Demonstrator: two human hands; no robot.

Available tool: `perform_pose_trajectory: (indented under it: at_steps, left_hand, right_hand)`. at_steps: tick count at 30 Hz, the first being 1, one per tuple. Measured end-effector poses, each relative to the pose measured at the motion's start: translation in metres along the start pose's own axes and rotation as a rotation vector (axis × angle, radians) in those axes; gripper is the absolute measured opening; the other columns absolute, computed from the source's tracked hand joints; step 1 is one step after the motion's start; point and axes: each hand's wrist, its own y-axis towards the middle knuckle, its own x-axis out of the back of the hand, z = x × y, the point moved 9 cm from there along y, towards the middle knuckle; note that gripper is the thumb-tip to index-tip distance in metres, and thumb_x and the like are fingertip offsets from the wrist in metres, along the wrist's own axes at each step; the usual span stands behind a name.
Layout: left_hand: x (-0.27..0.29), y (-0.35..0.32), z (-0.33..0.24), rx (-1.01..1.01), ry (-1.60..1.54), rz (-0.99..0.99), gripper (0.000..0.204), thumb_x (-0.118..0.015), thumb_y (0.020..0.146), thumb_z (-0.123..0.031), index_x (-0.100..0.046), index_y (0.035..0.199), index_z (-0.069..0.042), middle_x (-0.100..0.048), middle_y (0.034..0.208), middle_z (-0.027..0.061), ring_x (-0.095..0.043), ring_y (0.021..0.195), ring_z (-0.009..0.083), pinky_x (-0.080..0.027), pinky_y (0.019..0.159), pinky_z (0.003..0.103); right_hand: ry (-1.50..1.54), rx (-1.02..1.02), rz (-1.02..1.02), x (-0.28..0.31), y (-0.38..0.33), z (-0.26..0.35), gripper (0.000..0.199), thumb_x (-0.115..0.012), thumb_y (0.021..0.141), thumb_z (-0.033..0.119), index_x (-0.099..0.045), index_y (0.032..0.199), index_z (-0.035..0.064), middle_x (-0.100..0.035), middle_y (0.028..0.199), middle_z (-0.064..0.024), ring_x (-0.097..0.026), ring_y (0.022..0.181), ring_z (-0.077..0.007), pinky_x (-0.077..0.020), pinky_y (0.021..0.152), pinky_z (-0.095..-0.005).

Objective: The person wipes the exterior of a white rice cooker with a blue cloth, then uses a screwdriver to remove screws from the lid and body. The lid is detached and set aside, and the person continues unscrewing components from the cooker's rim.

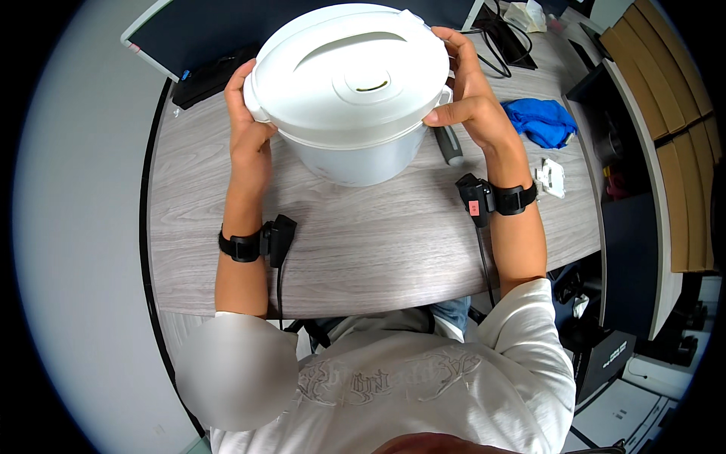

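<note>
Head view: left hand [249, 136] at nine o'clock and right hand [470, 102] at three clasp the cooker [352, 91], fingers curled round its rim; smooth plastic, likely light but slippery.

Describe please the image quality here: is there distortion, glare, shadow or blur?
Head view: strong fisheye bending, so the grey wood-grain desk edges curve toward a black rim; even indoor light gives a soft sheen on the white cooker lid and a faint shadow under the pot; left hand and right hand look sharp; one smooth blurred patch covers the lower left.
</note>
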Motion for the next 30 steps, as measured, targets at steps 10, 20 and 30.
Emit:
perform_pose_trajectory:
  at_steps: [10, 20, 30]
  left_hand:
    - [0.002, 0.003, 0.002, 0.029, 0.008, -0.008, 0.097, -0.054, 0.06, -0.029, -0.034, 0.153, -0.014, -0.043, 0.152, 0.0131, -0.036, 0.145, 0.0291, -0.03, 0.119, 0.046]
    - [0.005, 0.004, 0.005, -0.001, 0.03, 0.03, 0.097, -0.066, 0.066, -0.033, -0.032, 0.154, -0.013, -0.043, 0.152, 0.0145, -0.035, 0.146, 0.0308, -0.027, 0.121, 0.047]
    - [0.011, 0.007, 0.008, -0.059, 0.076, 0.159, 0.129, -0.089, 0.055, -0.057, -0.025, 0.157, -0.012, -0.04, 0.153, 0.0178, -0.03, 0.148, 0.0357, -0.022, 0.123, 0.049]
  right_hand:
    - [-0.008, -0.021, -0.039, 0.011, 0.0, -0.009, 0.11, -0.084, 0.038, 0.014, -0.043, 0.139, 0.0167, -0.052, 0.125, -0.0104, -0.044, 0.127, -0.0313, -0.0289, 0.113, -0.0459]
    - [0.215, -0.039, -0.031, 0.003, 0.001, -0.011, 0.115, -0.08, 0.044, 0.008, -0.038, 0.151, 0.011, -0.046, 0.145, -0.0194, -0.042, 0.137, -0.0377, -0.0271, 0.118, -0.0497]
    - [0.179, -0.033, -0.07, 0.016, 0.004, -0.01, 0.104, -0.083, 0.038, 0.007, -0.051, 0.137, 0.0087, -0.06, 0.119, -0.009, -0.054, 0.117, -0.029, -0.0403, 0.107, -0.0409]
